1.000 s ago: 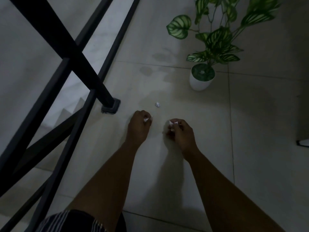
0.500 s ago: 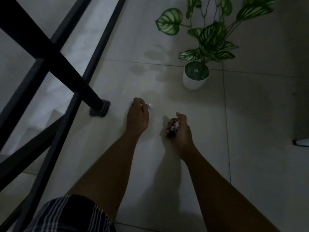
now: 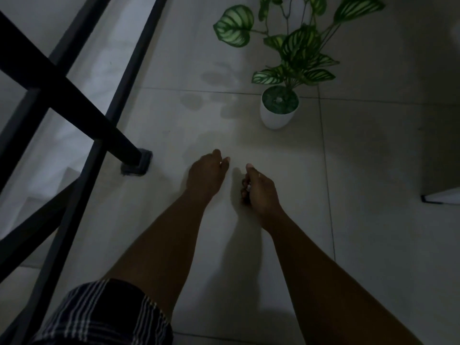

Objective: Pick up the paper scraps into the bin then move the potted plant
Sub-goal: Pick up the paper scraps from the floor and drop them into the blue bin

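Head view: taken looking down at both forearms, reaching forward over a pale tiled floor [image 3: 373, 245].
Left hand [image 3: 205, 174]: curled low over the tile, fingertips pinched together near the thumb; whether a scrap was held, not discernible in the dim light.
Right hand [image 3: 260, 189]: loosely fisted, thumb raised; small pale bits, probably paper scraps [image 3: 248, 187], glimpsed between the curled fingers.
Step in hand (judged): gathering scraps before carrying them off.
Technique (judged): both fists best kept closed and turned palm-up during the carry, since small light pieces slip out easily.
Bin: not in view.
Loose scraps on floor: none made out.
Potted plant [image 3: 280, 105]: upright in a white pot, ahead and right of the hands, well apart, untouched.
Surface: smooth tile with thin grout lines, shadowed by arms and leaves.
Railing [image 3: 74, 100]: dark metal bars on the left, post foot bolted to the floor near the left hand.
Room: dimly lit; checked shorts [image 3: 99, 317] at lower left.
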